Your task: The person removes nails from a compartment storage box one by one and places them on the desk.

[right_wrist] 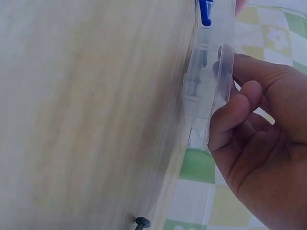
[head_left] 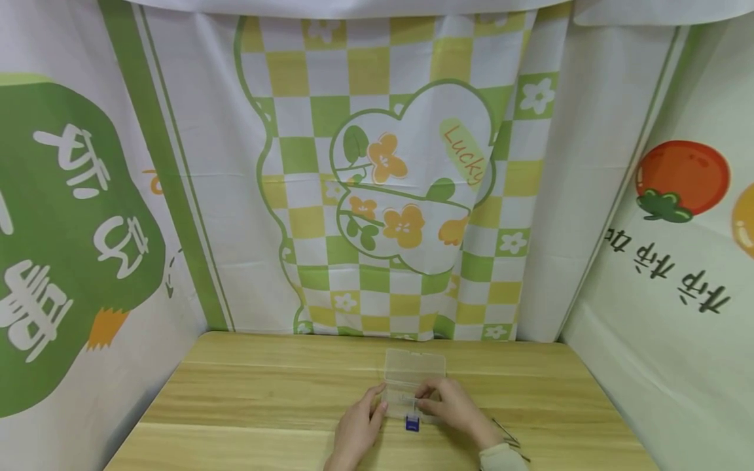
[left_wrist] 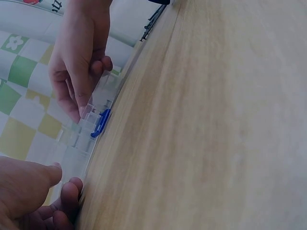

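A clear plastic box (head_left: 415, 366) with a blue latch (head_left: 412, 423) lies on the table, its lid laid back towards the curtain. At the box's left end, my left hand (head_left: 358, 426) holds the edge between thumb and fingers. My right hand (head_left: 450, 404) is over the right part of the box, fingers bent and thumb and fingertips at its wall. Small dark pieces (right_wrist: 196, 81) show through the cloudy wall beside those fingertips. Whether the fingertips pinch one of them is hidden.
Several thin dark metal pieces (head_left: 505, 432) lie on the table right of my right wrist; one has a round head (right_wrist: 142, 222). Wood-grain tabletop (head_left: 265, 392) extends around the box. A checked curtain (head_left: 318, 222) hangs behind, with printed cloth on both sides.
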The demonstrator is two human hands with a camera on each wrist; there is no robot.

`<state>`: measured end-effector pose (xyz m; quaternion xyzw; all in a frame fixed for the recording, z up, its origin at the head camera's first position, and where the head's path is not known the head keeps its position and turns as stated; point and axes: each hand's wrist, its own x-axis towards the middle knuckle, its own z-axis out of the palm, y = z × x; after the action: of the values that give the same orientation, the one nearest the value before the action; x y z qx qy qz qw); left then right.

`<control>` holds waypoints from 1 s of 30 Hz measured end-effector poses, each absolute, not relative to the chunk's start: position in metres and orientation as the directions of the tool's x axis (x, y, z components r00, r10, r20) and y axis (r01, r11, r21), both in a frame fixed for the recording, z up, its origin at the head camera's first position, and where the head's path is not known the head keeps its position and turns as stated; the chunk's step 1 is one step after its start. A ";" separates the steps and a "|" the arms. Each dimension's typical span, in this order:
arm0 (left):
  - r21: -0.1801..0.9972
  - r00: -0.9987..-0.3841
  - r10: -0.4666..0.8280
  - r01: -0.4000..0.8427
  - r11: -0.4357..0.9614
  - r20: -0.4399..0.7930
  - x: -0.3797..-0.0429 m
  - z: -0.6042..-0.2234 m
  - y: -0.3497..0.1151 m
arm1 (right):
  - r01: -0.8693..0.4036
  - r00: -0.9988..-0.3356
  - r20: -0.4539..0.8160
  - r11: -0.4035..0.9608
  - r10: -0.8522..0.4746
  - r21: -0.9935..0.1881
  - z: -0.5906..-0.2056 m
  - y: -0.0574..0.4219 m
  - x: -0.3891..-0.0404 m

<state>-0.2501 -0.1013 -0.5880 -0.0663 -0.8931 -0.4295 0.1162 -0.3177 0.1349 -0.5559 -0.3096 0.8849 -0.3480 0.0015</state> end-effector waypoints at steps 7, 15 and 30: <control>0.750 -0.965 0.022 0.219 0.624 0.263 -0.250 -0.587 -0.101 | -0.538 -0.814 0.223 0.554 -0.536 -0.635 -0.554 0.138 -0.318; 0.744 -0.964 0.021 0.219 0.632 0.266 -0.250 -0.588 -0.101 | -0.510 -0.828 0.204 0.549 -0.523 -0.662 -0.551 0.141 -0.315; 0.738 -0.960 0.025 0.231 0.634 0.278 -0.251 -0.592 -0.102 | -0.508 -0.839 0.231 0.559 -0.492 -0.656 -0.543 0.147 -0.308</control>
<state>-0.2506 -0.1016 -0.5916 -0.0713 -0.8956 -0.4219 0.1218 -0.3080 0.1467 -0.5426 -0.2833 0.8827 -0.3748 -0.0104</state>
